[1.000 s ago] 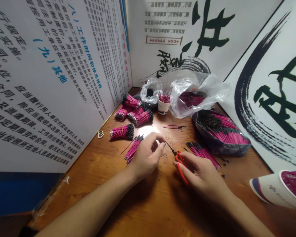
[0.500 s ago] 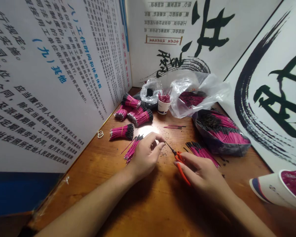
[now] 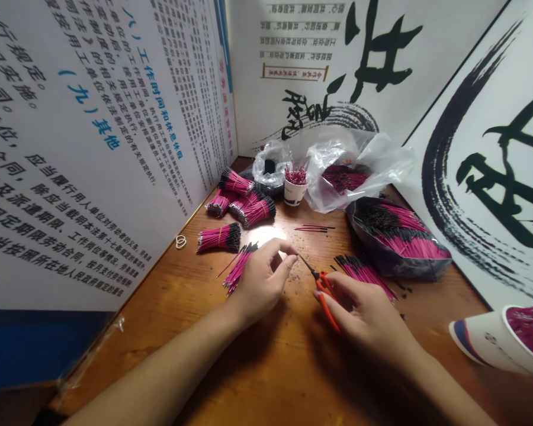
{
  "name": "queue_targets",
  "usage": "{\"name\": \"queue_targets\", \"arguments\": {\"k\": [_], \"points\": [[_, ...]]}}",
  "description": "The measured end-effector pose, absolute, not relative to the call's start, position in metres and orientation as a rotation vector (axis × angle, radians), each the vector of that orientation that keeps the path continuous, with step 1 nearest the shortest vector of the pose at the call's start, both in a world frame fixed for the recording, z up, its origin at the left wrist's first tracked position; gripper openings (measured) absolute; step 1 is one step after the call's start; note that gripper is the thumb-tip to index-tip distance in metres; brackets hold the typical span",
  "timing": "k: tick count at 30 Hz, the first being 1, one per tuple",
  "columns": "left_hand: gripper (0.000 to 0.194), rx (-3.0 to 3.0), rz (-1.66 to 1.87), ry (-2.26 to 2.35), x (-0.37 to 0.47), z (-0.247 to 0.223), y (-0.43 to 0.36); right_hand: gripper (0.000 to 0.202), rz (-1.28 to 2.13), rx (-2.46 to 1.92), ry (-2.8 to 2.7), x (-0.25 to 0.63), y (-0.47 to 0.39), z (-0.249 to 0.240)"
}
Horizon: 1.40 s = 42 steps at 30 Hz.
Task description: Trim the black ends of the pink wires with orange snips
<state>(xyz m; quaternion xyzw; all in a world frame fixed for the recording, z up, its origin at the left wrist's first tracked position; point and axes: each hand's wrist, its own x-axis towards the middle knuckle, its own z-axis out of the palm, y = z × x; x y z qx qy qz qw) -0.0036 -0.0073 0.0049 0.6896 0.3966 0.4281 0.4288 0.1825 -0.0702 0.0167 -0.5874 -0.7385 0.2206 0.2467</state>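
Note:
My left hand [image 3: 266,275] is closed in a pinch over the middle of the table, thumb against forefinger. Whatever sits between those fingertips is too small to make out. My right hand [image 3: 366,305] is wrapped round orange-handled scissors [image 3: 323,283], whose thin dark blades point up and left, the tip right by my left fingertips. Beside my left hand lies a loose pile of pink wires with black ends [image 3: 238,269], partly hidden behind it. Another loose pile of pink and black wires [image 3: 364,275] lies just beyond my right hand.
Banded wire bundles [image 3: 220,237] stand at the left. A paper cup of wires [image 3: 295,192], a clear plastic bag [image 3: 322,198] and a dark bag of wires [image 3: 400,266] line the back and right. A tilted cup [image 3: 484,337] lies near right. Panels enclose the table.
Both hands keep nearly the same place. The scissors and my right hand have shifted very slightly; the wires and bags have not moved.

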Motion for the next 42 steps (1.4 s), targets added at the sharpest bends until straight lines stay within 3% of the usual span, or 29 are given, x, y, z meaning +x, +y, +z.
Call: {"name": "queue_targets", "arguments": {"k": [42], "points": [[0.013, 1.707, 1.048, 0.973, -0.0034, 0.0041, -0.0065, 0.021, 0.622, -1.596, -2.040, 0.1852, -0.0714, 0.0206]]}}
